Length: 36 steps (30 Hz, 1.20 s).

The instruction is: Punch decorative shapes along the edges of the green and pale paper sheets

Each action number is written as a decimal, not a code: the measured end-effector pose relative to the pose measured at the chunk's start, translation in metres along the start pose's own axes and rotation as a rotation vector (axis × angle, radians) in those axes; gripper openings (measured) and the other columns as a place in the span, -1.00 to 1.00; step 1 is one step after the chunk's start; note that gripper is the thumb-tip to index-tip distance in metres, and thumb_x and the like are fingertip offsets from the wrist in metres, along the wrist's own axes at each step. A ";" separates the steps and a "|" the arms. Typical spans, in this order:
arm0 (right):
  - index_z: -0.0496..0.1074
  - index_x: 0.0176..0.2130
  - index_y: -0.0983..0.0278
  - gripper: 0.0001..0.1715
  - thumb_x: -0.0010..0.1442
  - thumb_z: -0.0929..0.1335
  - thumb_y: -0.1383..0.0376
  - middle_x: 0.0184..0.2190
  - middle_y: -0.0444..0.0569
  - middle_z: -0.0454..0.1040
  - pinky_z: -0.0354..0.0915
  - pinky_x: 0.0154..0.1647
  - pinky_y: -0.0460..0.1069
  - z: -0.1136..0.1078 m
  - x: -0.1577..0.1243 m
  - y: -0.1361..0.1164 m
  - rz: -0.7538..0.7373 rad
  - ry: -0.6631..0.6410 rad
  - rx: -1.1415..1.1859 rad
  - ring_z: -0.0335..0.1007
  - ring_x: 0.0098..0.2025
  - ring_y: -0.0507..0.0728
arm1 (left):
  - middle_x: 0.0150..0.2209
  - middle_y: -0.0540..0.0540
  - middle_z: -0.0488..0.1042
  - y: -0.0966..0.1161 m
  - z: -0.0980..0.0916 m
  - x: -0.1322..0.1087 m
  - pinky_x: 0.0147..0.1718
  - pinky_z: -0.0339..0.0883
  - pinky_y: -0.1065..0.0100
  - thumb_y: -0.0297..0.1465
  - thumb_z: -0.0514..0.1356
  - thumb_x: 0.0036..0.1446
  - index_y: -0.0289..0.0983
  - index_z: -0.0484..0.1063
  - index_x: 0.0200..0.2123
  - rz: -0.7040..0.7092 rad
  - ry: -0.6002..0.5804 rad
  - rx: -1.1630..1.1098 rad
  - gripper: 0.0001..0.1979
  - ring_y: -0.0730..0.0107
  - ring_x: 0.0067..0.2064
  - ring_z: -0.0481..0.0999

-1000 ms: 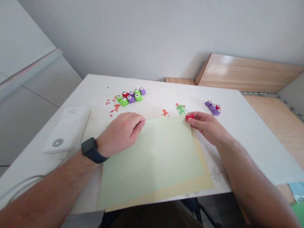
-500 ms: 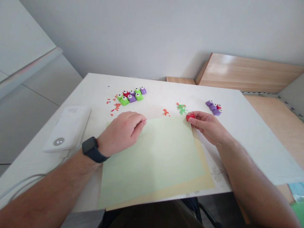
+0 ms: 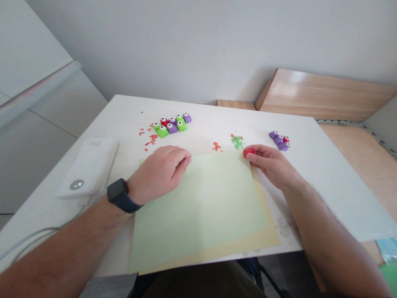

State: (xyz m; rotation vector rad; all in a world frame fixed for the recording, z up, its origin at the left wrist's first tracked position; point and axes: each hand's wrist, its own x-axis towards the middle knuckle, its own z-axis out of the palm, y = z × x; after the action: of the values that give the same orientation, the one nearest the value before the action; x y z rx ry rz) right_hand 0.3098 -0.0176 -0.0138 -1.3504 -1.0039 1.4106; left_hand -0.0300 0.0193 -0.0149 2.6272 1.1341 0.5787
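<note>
A pale green paper sheet (image 3: 201,203) lies on a yellow sheet (image 3: 269,231) on the white table (image 3: 335,182). My left hand (image 3: 159,171), curled with fingers together, presses down on the green sheet's far left edge. My right hand (image 3: 273,165) pinches a small red paper punch (image 3: 248,152) at the sheet's far right corner. A dark watch (image 3: 119,194) sits on my left wrist.
Several green, purple and red punches (image 3: 171,124) are grouped at the back left, with a smaller purple and red group (image 3: 280,140) at the back right. Red (image 3: 216,146) and green confetti (image 3: 237,142) is scattered between. A white device (image 3: 88,167) with a cable lies left.
Almost nothing has moved: both hands stay in place on the sheet, with the red punch still at its corner. The view has shifted very slightly.
</note>
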 end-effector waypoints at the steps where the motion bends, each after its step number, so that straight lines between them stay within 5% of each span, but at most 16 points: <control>1: 0.66 -0.17 0.20 -0.64 0.03 0.66 0.17 -0.23 -0.08 0.62 0.33 -0.07 0.01 0.000 0.000 0.000 -0.002 -0.001 0.000 0.46 -0.17 0.10 | -0.19 -0.15 0.57 0.000 0.000 0.000 -0.05 0.33 0.09 -0.34 0.02 0.47 -0.26 0.48 -0.18 0.001 0.001 -0.001 -0.74 0.11 -0.12 0.52; 36: 0.65 -0.17 0.20 -0.63 0.02 0.66 0.17 -0.22 -0.07 0.63 0.34 -0.06 0.03 0.000 -0.001 0.001 -0.004 0.009 0.000 0.47 -0.18 0.11 | -0.19 -0.16 0.57 0.001 -0.002 -0.001 -0.05 0.34 0.07 -0.32 0.01 0.47 -0.23 0.46 -0.19 -0.019 -0.004 0.011 -0.75 0.10 -0.12 0.52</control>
State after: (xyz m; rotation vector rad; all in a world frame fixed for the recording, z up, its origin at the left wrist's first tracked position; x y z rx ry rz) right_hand 0.3096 -0.0183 -0.0146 -1.3528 -1.0000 1.4004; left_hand -0.0307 0.0184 -0.0134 2.6223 1.1629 0.5644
